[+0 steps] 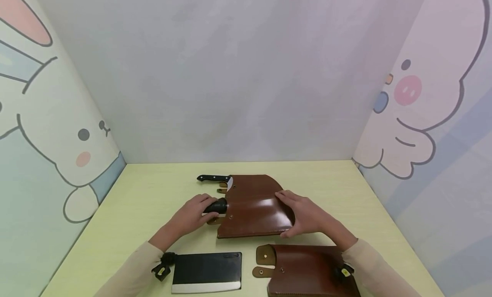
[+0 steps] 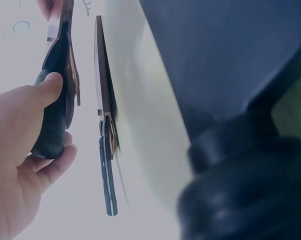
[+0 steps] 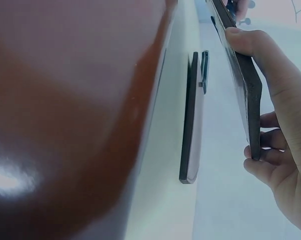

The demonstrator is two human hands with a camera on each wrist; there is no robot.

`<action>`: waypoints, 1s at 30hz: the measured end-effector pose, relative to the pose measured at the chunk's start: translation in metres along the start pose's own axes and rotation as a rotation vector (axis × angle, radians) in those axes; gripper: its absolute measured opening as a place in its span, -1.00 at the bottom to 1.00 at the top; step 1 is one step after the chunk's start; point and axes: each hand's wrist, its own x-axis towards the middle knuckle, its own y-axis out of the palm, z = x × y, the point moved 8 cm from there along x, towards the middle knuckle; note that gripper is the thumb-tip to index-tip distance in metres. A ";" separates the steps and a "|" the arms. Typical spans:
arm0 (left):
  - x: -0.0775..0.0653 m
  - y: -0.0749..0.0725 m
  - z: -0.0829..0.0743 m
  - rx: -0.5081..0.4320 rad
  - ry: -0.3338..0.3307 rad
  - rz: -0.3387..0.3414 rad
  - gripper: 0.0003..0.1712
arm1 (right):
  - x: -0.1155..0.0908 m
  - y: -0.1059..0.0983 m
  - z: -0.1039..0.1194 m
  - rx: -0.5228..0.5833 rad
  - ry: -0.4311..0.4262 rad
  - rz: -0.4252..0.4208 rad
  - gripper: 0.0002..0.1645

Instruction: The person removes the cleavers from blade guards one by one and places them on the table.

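My left hand (image 1: 194, 214) grips the thick black handle (image 2: 53, 117) of a knife, its thumb along one side. The blade is hidden inside a glossy brown leather sheath (image 1: 257, 216). At the right end of that sheath, my right hand (image 1: 307, 214) holds the edge between thumb and fingers. In the right wrist view the sheath (image 3: 253, 95) is seen edge-on, lifted off the table. Behind it lies a second brown sheath (image 1: 251, 184) with a black riveted knife handle (image 1: 213, 178) sticking out to the left.
A cleaver (image 1: 207, 269) with a dark blade and bright edge lies at the front left of the pale yellow table (image 1: 146, 190). Front right is another brown sheath (image 1: 307, 267) with its strap (image 1: 263, 272) loose, partly under my right forearm. Cartoon-printed walls surround the table.
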 end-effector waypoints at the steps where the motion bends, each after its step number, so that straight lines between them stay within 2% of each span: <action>1: 0.000 -0.001 0.000 0.007 -0.003 -0.007 -0.50 | 0.000 -0.001 0.000 0.002 -0.002 -0.004 0.45; 8: -0.001 -0.003 -0.002 0.055 0.003 -0.050 -0.51 | -0.001 -0.001 0.002 0.027 0.003 -0.004 0.44; 15: -0.003 -0.004 -0.003 0.042 0.002 -0.089 -0.51 | -0.001 0.002 0.001 0.028 0.001 -0.008 0.44; 30: -0.007 -0.010 -0.002 -0.004 -0.045 -0.069 -0.51 | -0.007 0.004 -0.002 0.023 -0.026 -0.041 0.44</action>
